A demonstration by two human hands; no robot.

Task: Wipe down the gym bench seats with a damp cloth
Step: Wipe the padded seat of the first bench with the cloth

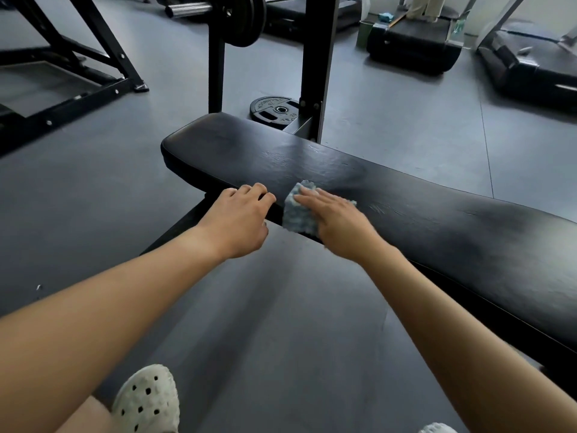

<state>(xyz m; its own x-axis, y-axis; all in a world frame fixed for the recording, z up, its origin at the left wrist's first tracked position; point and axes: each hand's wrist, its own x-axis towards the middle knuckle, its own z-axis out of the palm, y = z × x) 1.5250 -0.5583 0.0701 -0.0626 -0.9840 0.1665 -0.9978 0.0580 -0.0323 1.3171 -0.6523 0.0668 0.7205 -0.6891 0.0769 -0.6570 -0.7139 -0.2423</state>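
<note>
On my head feed I look down along both bare forearms to a black padded bench [406,195] that runs from the middle of the frame off to the lower right. The cloth [296,212], a blue-grey nubby rag, lies on the bench's near edge, part on the top of the pad and part hanging down its side. My right hand [338,225] lies flat on the cloth with straight fingers, pressing it against the pad; the cloth shows beyond the fingertips and to the left of the hand. My left hand [239,220] sits just beside the cloth without touching it, its fingers curled over the near edge of the pad and gripping it. The two hands are close together, with the cloth's left edge between them. The pad's surface shows pale scuffs and a dull sheen near the cloth. Behind the bench stand the black uprights of a rack [318,57], with a weight plate [274,109] lying flat on the grey floor [281,323] at their foot and a larger plate [246,20] on a bar above. A slanted black frame [62,73] fills the upper left, and two treadmills [412,42] stand at the upper right. A white perforated clog [146,401] shows at the bottom edge, below my left arm.
</note>
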